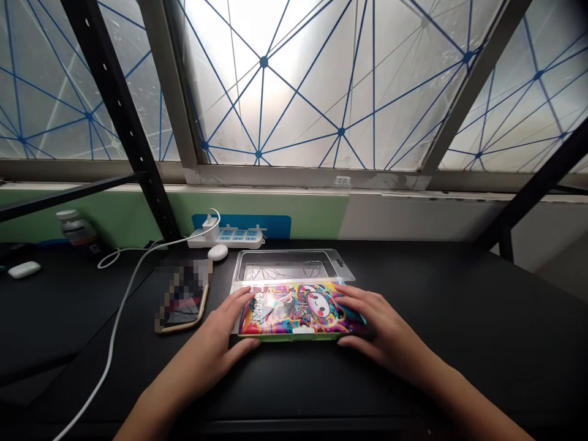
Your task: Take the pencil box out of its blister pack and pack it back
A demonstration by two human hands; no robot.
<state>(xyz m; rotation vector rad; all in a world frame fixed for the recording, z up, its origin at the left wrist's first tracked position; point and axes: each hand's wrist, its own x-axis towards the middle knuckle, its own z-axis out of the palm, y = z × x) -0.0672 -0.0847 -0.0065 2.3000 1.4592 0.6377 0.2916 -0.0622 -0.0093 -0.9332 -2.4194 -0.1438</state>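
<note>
A brightly coloured pencil case (296, 309) with a cartoon character on its lid lies flat on the black table. Green shows along its near edge, with a white clasp at the middle. My left hand (232, 327) grips its left end, fingers on the lid and thumb at the front edge. At the right end, my right hand (372, 318) holds it likewise, with fingers over the top and thumb in front. Directly behind the case is an open clear plastic package (342, 269); whether the case rests partly on it is hard to make out.
Left of my left hand lies a phone (184, 306). A white rounded gadget (217, 252) sits near a power strip (239, 237) with a plugged-in charger. A white cable (113, 349) runs down the left side. A bottle (80, 231) stands back left, and black metal posts (124, 122) flank the table.
</note>
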